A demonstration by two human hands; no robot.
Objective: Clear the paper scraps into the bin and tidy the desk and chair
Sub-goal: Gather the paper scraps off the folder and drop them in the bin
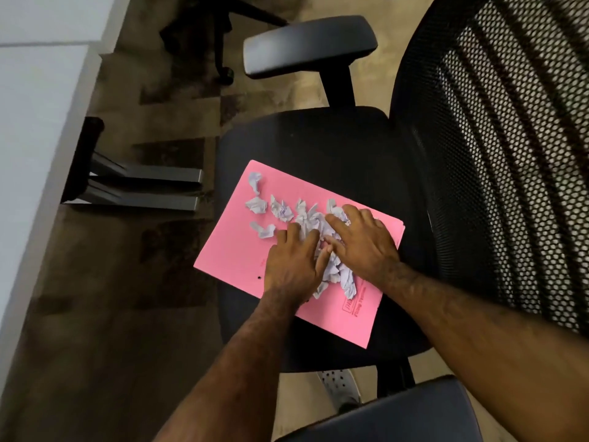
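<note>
A pink folder point(236, 250) lies flat on the black seat point(318, 145) of an office chair. Several crumpled white paper scraps point(282, 210) are scattered over it, most of them heaped in the middle. My left hand point(293, 260) and my right hand point(360, 240) rest on that heap from either side, fingers spread and curled around the paper, thumbs nearly touching. A few scraps point(256, 204) lie apart toward the folder's far left corner. More scraps point(342, 279) show between my wrists. No bin is in view.
The chair's mesh backrest point(497, 154) rises on the right, with one armrest point(309, 46) at the far side and another point(398, 413) near me. A white desk point(28, 122) with metal feet point(153, 186) stands at the left. Patterned brown carpet covers the floor.
</note>
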